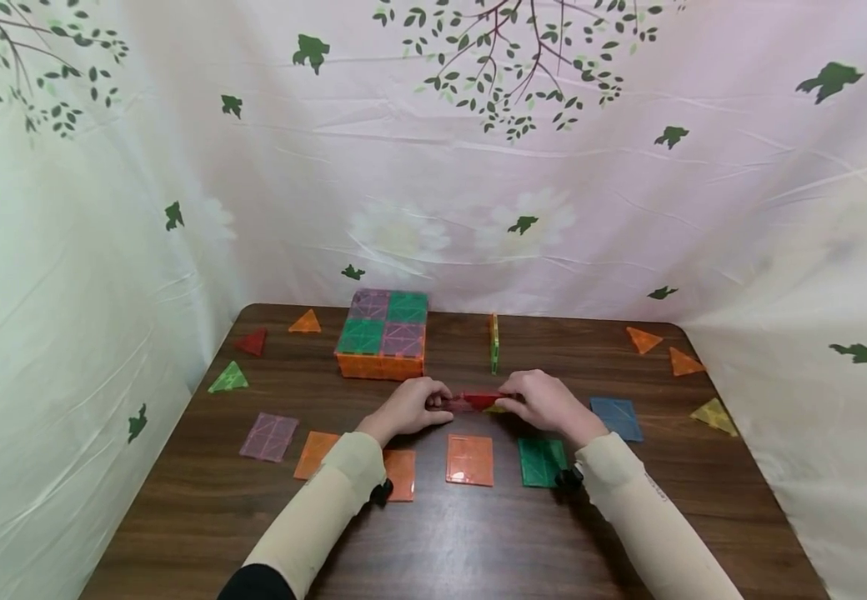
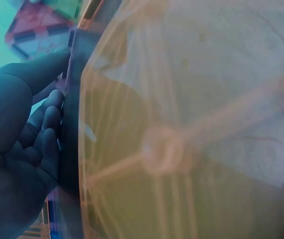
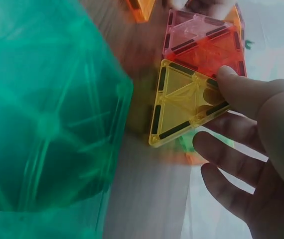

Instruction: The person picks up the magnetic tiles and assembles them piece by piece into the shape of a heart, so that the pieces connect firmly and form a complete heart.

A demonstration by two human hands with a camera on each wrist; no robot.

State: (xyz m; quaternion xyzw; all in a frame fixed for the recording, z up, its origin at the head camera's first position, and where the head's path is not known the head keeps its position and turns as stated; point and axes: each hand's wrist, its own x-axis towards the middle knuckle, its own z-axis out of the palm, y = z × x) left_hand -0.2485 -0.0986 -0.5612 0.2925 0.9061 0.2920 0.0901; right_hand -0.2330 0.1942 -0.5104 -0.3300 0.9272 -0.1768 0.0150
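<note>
Between the two hands is a flat strip of see-through magnetic tiles, edges joined. It has a pink triangle tile (image 3: 189, 31), a red triangle tile (image 3: 224, 52) and a yellow triangle tile (image 3: 182, 102). My left hand (image 1: 413, 406) pinches the strip's pink end, its fingertips partly hidden. At the other end my right hand (image 1: 546, 402) pinches the strip, thumb over the seam of red and yellow. An orange square tile (image 2: 192, 129) fills much of the left wrist view; a green square tile (image 3: 47, 124) looms large in the right wrist view.
A low box of magnetic tiles (image 1: 383, 333), purple and green on top, stands at the back left. Near it a narrow tile piece (image 1: 494, 343) stands upright. Square tiles, including a blue one (image 1: 617, 418) and a purple one (image 1: 269, 437), and several triangle tiles lie around.
</note>
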